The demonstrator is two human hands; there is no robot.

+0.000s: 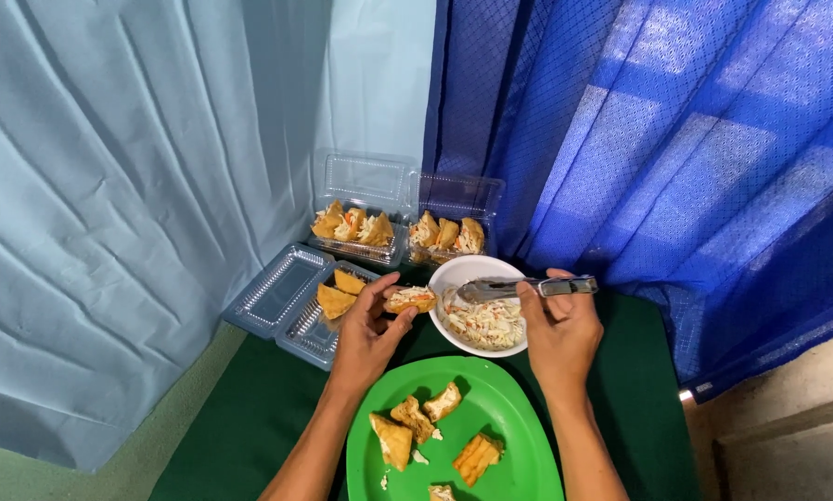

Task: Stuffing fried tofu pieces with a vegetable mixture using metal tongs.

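A fried tofu piece (411, 300) stuffed with shredded salad is held in the left hand (365, 334), fingers closed round it, just over the edge of the white bowl (454, 271). Metal tongs (519, 289) are gripped tight in the right hand (557, 334), with their tips over the salad (486, 323) in the bowl. For this filling step to be done well, the piece should be kept level and close to the bowl, so that nothing is dropped on the green desk (268, 408). Only a small pinch should be taken each time. More fried pieces are waiting on the green plate (528, 445). Two pieces are lying in the open clear box (296, 306), and two filled boxes (403, 232) are standing behind.
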